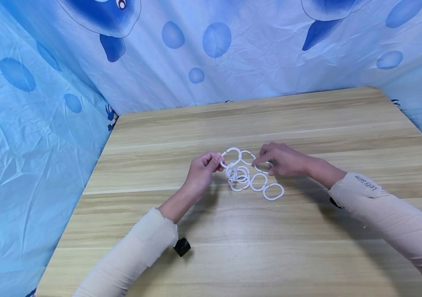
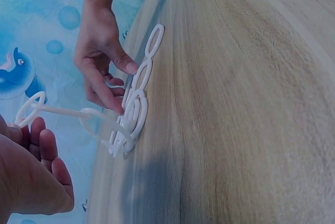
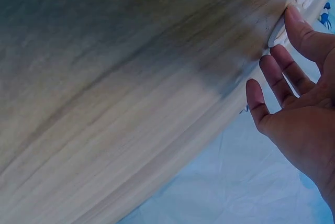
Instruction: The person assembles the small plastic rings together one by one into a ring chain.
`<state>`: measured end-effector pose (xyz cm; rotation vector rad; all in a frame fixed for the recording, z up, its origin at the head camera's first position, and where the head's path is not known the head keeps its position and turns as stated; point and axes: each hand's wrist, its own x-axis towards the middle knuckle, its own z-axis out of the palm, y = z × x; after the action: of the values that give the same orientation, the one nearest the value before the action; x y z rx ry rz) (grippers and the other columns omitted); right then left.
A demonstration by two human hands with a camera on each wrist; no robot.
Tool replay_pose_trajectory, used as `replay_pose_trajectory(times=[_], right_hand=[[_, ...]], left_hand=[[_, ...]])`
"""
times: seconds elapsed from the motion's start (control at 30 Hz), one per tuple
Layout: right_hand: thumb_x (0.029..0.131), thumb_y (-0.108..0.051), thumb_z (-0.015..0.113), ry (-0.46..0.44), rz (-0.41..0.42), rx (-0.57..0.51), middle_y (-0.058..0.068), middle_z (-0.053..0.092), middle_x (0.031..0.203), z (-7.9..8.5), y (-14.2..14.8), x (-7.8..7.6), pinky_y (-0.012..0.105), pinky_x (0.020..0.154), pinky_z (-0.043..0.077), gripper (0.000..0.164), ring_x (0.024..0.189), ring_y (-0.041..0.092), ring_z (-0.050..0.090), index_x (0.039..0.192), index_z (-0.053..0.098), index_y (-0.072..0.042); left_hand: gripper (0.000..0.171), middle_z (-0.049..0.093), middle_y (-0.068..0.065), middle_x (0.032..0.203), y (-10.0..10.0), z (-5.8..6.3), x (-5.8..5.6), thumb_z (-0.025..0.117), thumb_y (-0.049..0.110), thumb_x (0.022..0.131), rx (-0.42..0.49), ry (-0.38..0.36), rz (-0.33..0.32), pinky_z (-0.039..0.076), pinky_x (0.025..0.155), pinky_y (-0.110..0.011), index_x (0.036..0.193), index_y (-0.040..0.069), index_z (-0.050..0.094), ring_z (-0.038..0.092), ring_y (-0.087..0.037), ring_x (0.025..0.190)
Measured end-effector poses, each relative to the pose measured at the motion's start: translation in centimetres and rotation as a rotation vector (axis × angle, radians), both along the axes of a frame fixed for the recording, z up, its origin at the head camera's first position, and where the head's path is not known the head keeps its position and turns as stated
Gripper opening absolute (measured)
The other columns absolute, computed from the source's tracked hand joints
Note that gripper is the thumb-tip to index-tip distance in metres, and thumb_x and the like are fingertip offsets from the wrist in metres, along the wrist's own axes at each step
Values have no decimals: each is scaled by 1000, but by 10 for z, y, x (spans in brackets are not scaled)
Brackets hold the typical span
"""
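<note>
A chain of several white plastic links lies linked together on the wooden table, with some of them overlapping in a small pile. My left hand pinches one end link between thumb and fingers, and that part hangs above the table in the left wrist view. At the right side of the pile, my right hand reaches down with its fingers spread. Its thumb and index finger touch near opposite ends of one link. In the right wrist view the other fingers are loosely bent and hold nothing.
The wooden table has its far edge against a blue curtain with whale and bubble prints. More curtain hangs along the left side. A small black object shows at the left sleeve.
</note>
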<state>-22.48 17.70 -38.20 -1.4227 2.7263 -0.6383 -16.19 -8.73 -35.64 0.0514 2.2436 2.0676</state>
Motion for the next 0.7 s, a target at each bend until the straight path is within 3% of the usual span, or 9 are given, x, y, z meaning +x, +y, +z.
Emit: replay_pose_trajectory(times=[0.33,0.7], right_hand=[[65,0,83,-61,-26,22,1,58,96,0,2,-1,36,74,35,56,89,20,48,117,70,-14],[64,-3,84,-47,-27,5,5,57,96,-3,3,-2,37,76,38,56,88,21,48,117,68,-9]], left_hand=[[17,62,-1,81,2,0,1,53,7,98,17,7,3,49,81,-27,90,-4,62,57,-10,75],[18,62,-1,82,4,-1,2,53,8,98,8,8,3,48,81,-26,92,-7,62,57,-10,75]])
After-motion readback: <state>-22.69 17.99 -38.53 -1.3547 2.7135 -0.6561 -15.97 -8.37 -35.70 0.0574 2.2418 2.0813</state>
